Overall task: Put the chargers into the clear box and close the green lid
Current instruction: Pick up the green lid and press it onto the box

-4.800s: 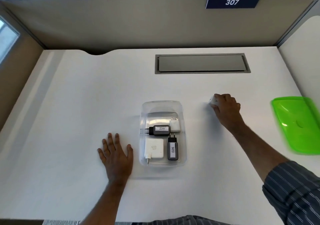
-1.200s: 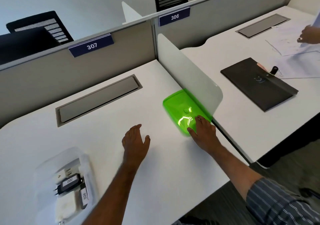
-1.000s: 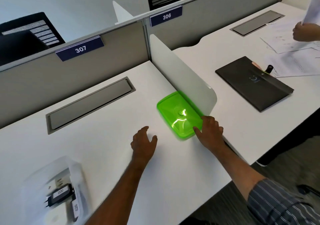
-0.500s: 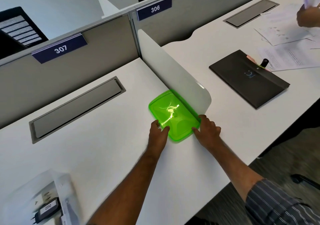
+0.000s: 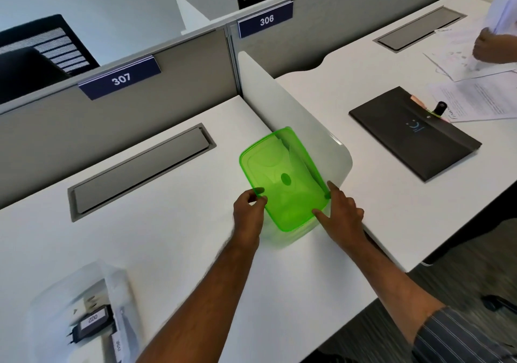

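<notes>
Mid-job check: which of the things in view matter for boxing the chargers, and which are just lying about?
Job:
green lid, gripped by left hand and right hand
clear box, open, at bottom left
chargers in it, such as the dark one labelled 002

Lying about:
black folder and papers on the neighbouring desk
grey cable hatch

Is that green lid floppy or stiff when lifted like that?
Probably slightly bendy: the green lid looks thin and see-through. It seems light, since the left hand and right hand hold it only by its edges. Its glossy plastic may be slippery.
</notes>
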`<state>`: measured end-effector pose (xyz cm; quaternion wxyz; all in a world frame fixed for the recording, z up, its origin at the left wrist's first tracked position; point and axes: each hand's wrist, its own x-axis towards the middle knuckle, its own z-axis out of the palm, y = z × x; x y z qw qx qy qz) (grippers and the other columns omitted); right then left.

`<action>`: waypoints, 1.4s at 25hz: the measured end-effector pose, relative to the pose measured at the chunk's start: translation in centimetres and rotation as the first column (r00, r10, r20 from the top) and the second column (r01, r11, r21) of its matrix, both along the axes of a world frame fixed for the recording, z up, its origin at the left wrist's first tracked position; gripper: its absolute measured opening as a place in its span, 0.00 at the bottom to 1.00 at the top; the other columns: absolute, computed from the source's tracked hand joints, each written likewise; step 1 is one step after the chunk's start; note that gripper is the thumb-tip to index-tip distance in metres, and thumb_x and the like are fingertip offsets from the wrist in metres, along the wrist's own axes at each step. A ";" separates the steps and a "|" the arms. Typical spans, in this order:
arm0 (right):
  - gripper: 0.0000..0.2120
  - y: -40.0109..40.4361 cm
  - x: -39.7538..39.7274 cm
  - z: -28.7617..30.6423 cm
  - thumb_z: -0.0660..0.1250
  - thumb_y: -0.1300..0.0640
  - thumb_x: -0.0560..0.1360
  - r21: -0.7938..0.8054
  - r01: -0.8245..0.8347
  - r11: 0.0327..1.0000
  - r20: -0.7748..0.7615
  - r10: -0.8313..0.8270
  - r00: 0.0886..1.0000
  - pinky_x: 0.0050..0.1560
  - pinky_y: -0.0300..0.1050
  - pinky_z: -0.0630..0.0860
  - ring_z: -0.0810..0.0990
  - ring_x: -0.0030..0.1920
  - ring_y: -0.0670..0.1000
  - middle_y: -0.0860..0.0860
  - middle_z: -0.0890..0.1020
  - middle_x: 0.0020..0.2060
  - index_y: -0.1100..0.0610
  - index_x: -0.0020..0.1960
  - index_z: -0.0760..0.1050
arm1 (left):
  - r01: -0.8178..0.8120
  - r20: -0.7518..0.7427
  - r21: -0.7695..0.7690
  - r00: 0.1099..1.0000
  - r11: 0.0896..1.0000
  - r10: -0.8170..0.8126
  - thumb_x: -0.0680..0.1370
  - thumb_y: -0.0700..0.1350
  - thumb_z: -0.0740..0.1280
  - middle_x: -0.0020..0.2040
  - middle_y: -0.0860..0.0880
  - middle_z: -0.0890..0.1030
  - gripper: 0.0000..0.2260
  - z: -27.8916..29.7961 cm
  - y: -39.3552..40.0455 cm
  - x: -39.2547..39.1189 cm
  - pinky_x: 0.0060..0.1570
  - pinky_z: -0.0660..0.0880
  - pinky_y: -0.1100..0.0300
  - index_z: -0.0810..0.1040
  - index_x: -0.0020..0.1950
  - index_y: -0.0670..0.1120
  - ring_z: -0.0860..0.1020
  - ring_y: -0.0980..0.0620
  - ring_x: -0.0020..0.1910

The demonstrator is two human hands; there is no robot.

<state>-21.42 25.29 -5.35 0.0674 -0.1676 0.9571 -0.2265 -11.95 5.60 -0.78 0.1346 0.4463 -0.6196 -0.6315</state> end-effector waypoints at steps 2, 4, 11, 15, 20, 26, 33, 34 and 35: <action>0.33 -0.7 0.4 0.9 0.74 0.48 0.73 -0.133 0.009 0.991 0.051 -0.002 0.999 0.57 0.57 0.71 0.76 0.59 0.61 0.54 0.78 0.63 0.55 0.74 0.67 | 0.026 -0.046 -0.071 0.999 0.997 -0.029 0.76 0.36 0.71 0.51 0.47 0.85 0.11 0.9 -0.8 1.6 0.57 0.78 0.57 0.85 0.56 0.47 0.82 0.52 0.51; 0.25 -1.6 1.0 2.2 0.74 0.51 0.74 -0.319 0.019 0.948 0.100 0.013 0.995 0.56 0.55 0.74 0.78 0.54 0.58 0.54 0.80 0.55 0.54 0.68 0.73 | 0.047 -0.075 -0.156 0.995 0.987 -0.060 0.76 0.38 0.73 0.46 0.55 0.85 0.11 1.6 -2.0 3.6 0.48 0.76 0.69 0.85 0.50 0.54 0.82 0.62 0.42; 0.16 -4.8 3.8 6.3 0.62 0.66 0.80 -0.591 0.003 0.807 0.423 0.307 0.853 0.39 0.40 0.73 0.79 0.35 0.45 0.51 0.83 0.40 0.45 0.54 0.78 | -0.059 -0.147 -0.238 0.989 0.970 0.025 0.75 0.38 0.74 0.41 0.58 0.88 0.11 3.0 -5.5 11.4 0.38 0.75 0.74 0.86 0.48 0.56 0.83 0.64 0.37; 0.20 -6.8 6.5 8.1 0.56 0.72 0.80 -0.657 -0.015 0.754 0.479 0.432 0.764 0.38 0.43 0.72 0.81 0.42 0.52 0.55 0.83 0.49 0.50 0.58 0.76 | -0.169 -0.164 -0.303 0.979 0.938 0.123 0.75 0.41 0.75 0.44 0.52 0.89 0.10 3.3 -6.5 16.4 0.38 0.73 0.74 0.85 0.48 0.57 0.82 0.64 0.37; 0.13 -10.3 10.4 9.1 0.59 0.64 0.83 -0.703 0.000 0.711 0.529 0.524 0.668 0.43 0.46 0.77 0.84 0.48 0.52 0.53 0.85 0.55 0.56 0.65 0.75 | -0.276 -0.152 -0.376 0.960 0.884 0.235 0.75 0.43 0.75 0.40 0.53 0.87 0.07 3.8 -8.0 22.5 0.42 0.74 0.70 0.83 0.47 0.55 0.80 0.62 0.38; 0.13 -15.3 15.0 9.7 0.59 0.59 0.84 -0.698 0.001 0.716 0.565 0.550 0.615 0.41 0.42 0.81 0.84 0.44 0.42 0.48 0.84 0.51 0.54 0.65 0.77 | -0.306 -0.244 -0.445 0.946 0.842 0.215 0.72 0.34 0.72 0.49 0.50 0.85 0.15 5.6 -9.7 28.6 0.53 0.78 0.55 0.83 0.49 0.55 0.83 0.51 0.50; 0.14 -21.1 22.2 9.7 0.64 0.57 0.82 -0.677 0.169 0.716 0.711 0.578 0.402 0.45 0.55 0.82 0.83 0.48 0.53 0.54 0.84 0.55 0.52 0.67 0.76 | -0.273 -0.239 -0.537 0.957 0.798 0.167 0.66 0.23 0.73 0.53 0.48 0.81 0.26 6.5 -13.4 35.7 0.53 0.78 0.59 0.81 0.52 0.52 0.80 0.53 0.54; 0.16 -21.8 23.4 9.5 0.66 0.59 0.81 -0.682 0.157 0.714 0.709 0.593 0.383 0.42 0.53 0.82 0.83 0.48 0.54 0.54 0.84 0.56 0.52 0.68 0.74 | -0.264 -0.223 -0.544 0.961 0.796 0.166 0.67 0.23 0.73 0.56 0.50 0.81 0.28 6.4 -14.0 36.8 0.52 0.78 0.61 0.80 0.53 0.55 0.80 0.54 0.55; 0.19 -22.5 24.5 9.4 0.67 0.61 0.80 -0.689 0.151 0.709 0.705 0.607 0.367 0.39 0.51 0.81 0.83 0.48 0.54 0.55 0.83 0.58 0.52 0.70 0.72 | -0.264 -0.214 -0.551 0.962 0.792 0.172 0.68 0.24 0.72 0.58 0.51 0.80 0.29 6.2 -14.6 37.8 0.52 0.77 0.65 0.79 0.55 0.57 0.79 0.56 0.57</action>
